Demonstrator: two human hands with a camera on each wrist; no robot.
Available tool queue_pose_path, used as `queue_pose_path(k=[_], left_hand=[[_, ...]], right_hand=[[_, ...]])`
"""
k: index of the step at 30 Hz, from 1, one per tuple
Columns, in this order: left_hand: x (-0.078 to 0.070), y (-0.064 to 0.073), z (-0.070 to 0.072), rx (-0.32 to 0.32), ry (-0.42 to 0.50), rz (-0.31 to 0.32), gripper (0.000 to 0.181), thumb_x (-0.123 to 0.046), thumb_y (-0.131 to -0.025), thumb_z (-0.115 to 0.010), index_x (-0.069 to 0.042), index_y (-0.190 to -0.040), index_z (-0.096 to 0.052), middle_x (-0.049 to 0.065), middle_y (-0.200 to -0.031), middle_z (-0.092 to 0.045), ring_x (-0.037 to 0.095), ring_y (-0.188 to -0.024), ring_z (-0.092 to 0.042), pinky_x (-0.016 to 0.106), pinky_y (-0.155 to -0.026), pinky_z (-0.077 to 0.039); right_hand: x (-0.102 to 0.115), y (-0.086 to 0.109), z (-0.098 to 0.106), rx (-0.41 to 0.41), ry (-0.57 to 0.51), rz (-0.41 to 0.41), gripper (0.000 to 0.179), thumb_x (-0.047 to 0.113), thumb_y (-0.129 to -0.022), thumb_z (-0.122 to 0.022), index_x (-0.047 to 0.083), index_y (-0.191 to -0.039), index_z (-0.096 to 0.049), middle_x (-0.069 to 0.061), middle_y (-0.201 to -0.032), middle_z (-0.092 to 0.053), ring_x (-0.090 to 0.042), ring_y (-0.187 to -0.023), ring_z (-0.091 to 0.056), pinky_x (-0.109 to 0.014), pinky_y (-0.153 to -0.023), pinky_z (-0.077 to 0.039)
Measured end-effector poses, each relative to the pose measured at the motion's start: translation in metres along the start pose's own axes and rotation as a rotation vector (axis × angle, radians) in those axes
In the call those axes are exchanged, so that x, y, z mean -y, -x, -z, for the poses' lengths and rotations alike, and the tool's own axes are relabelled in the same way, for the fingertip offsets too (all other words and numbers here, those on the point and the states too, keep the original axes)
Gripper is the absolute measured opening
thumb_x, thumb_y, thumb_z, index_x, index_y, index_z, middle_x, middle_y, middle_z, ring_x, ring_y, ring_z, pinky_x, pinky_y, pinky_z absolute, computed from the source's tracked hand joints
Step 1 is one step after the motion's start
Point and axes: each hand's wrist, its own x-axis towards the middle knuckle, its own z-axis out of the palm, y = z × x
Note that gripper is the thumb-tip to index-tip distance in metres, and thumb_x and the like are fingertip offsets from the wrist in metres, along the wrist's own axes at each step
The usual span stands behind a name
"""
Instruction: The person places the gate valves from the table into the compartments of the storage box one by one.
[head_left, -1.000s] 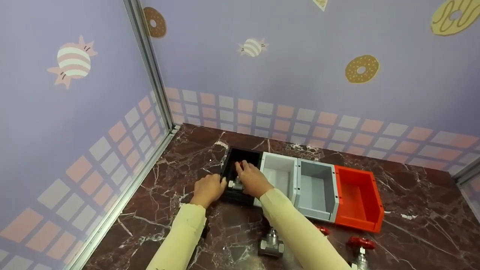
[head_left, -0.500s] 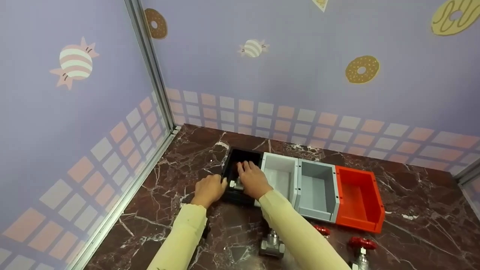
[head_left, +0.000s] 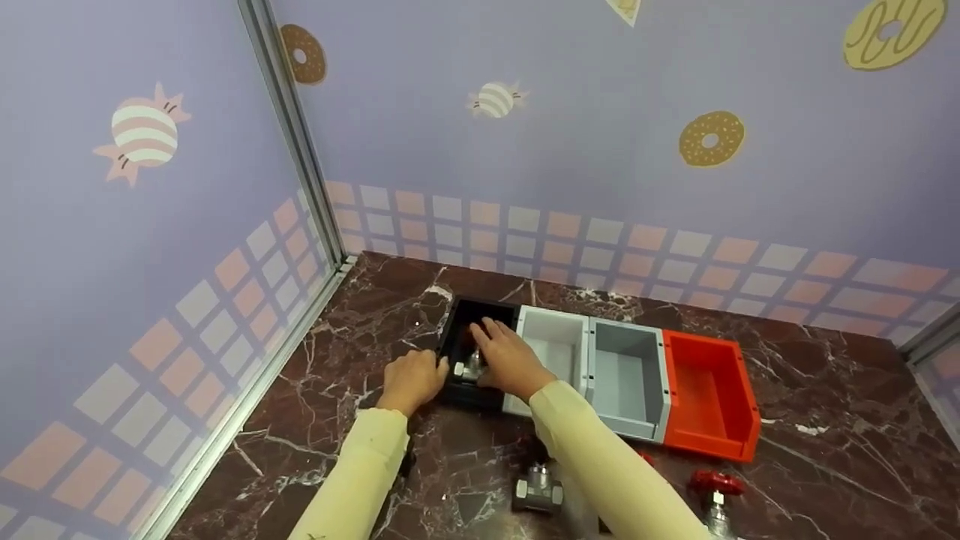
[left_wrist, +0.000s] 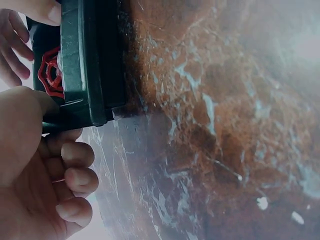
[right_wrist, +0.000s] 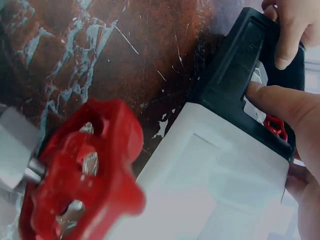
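Observation:
My left hand grips the left wall of the black bin, thumb over the rim and fingers curled outside. In the left wrist view the bin's dark wall passes between that thumb and the fingers. A gate valve with a metal body and a red handwheel lies inside the black bin. My right hand is over this bin, its fingers spread loosely beside the handwheel. Its thumb is at the valve's metal body; whether it touches is unclear.
A white bin, a grey bin and a red bin adjoin the black one in a row. More valves stand in front, one metal-bodied, another with a red wheel. Walls enclose the marbled table.
The right hand's fingers have lifted and spread from the handwheel, leaving more of the valve visible. The left hand keeps its grip on the bin. The head view has shifted slightly.

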Motion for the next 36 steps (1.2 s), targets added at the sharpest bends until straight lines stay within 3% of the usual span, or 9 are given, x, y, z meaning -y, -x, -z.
queue_pose_path(k=[3,9,15,18,23,30,36], left_hand=[[-0.001,0.001,0.002,-0.017,-0.002,0.006,0.043,-0.042,-0.096,-0.051,-0.002,-0.093,-0.067,0.02,-0.09,-0.069,0.038,-0.077,-0.067,0.052,-0.066,-0.051],[-0.008,0.001,0.007,-0.124,0.003,0.029,0.061,-0.054,-0.094,-0.05,0.002,-0.121,-0.051,0.02,-0.1,-0.065,0.037,-0.076,-0.066,0.05,-0.066,-0.051],[-0.021,0.002,0.01,-0.298,-0.029,-0.051,0.048,-0.045,-0.094,-0.055,0.0,-0.11,-0.051,0.017,-0.09,-0.063,0.034,-0.06,-0.062,0.047,-0.054,-0.049],[-0.027,0.003,0.01,-0.35,-0.043,-0.096,0.043,-0.041,-0.094,-0.056,-0.001,-0.109,-0.054,0.015,-0.086,-0.063,0.034,-0.06,-0.063,0.048,-0.054,-0.049],[-0.038,0.007,0.01,-0.334,-0.027,-0.144,0.036,-0.037,-0.095,-0.056,-0.003,-0.107,-0.059,0.015,-0.086,-0.066,0.037,-0.068,-0.066,0.05,-0.059,-0.05],[-0.052,0.013,0.005,-0.317,0.018,-0.185,0.028,-0.033,-0.098,-0.051,-0.006,-0.091,-0.057,0.013,-0.077,-0.065,0.039,-0.065,-0.065,0.05,-0.055,-0.048],[-0.063,0.018,-0.002,-0.271,0.027,-0.205,0.03,-0.035,-0.097,-0.052,-0.006,-0.095,-0.059,0.013,-0.075,-0.066,0.037,-0.063,-0.065,0.05,-0.054,-0.048]], right_hand=[[-0.004,0.005,0.002,-0.017,-0.052,-0.019,0.089,0.03,-0.075,-0.083,0.001,-0.146,-0.037,-0.026,-0.149,-0.038,-0.042,-0.137,-0.04,-0.047,-0.112,-0.034],[-0.01,0.016,0.006,-0.048,-0.123,-0.051,0.083,0.03,-0.077,-0.081,0.001,-0.144,-0.041,-0.026,-0.15,-0.035,-0.041,-0.137,-0.039,-0.049,-0.109,-0.037],[-0.014,0.029,0.01,-0.049,-0.178,-0.096,0.081,0.032,-0.079,-0.079,0.003,-0.144,-0.041,-0.023,-0.151,-0.035,-0.038,-0.139,-0.038,-0.05,-0.11,-0.035],[-0.016,0.036,0.011,-0.065,-0.2,-0.096,0.079,0.03,-0.079,-0.079,0.003,-0.143,-0.041,-0.023,-0.15,-0.037,-0.039,-0.138,-0.039,-0.051,-0.11,-0.035],[-0.019,0.046,0.015,-0.084,-0.183,-0.073,0.076,0.03,-0.081,-0.078,0.004,-0.143,-0.043,-0.022,-0.15,-0.037,-0.038,-0.137,-0.04,-0.05,-0.11,-0.036],[-0.018,0.062,0.02,-0.136,-0.171,-0.035,0.071,0.031,-0.081,-0.077,0.004,-0.14,-0.046,-0.021,-0.149,-0.038,-0.039,-0.136,-0.041,-0.05,-0.107,-0.038],[-0.022,0.077,0.018,-0.154,-0.188,-0.013,0.069,0.031,-0.082,-0.076,0.003,-0.138,-0.047,-0.022,-0.145,-0.043,-0.039,-0.133,-0.044,-0.05,-0.106,-0.039]])
